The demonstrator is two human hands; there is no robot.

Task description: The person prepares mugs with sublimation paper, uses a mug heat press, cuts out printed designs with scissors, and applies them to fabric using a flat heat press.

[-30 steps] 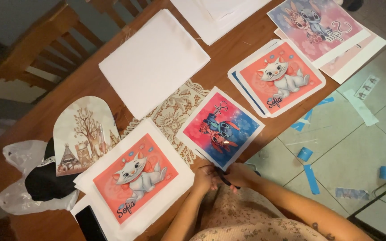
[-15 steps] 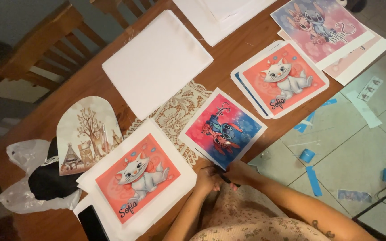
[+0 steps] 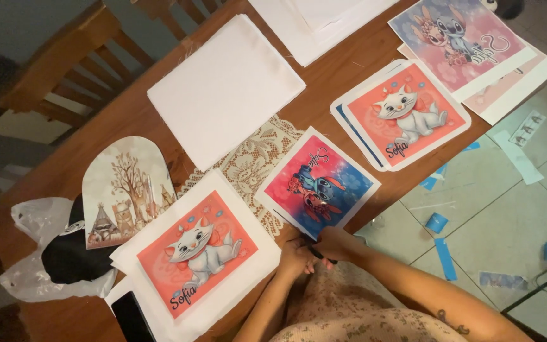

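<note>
Both hands, left (image 3: 295, 256) and right (image 3: 339, 244), are together at the surface (image 3: 343, 76) edge, pinching a small dark tool (image 3: 318, 253) just below the blue print (image 3: 318, 185). I'd keep the wrists braced and the print flat, and go slow.

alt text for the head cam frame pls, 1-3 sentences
Seen from above, a person's left hand and right hand meet at the near edge of a wooden table, with a thin dark object between them. Around them lie printed fabric panels: a white cat on coral, a blue-and-pink cartoon print, and blank white sheets.
</note>
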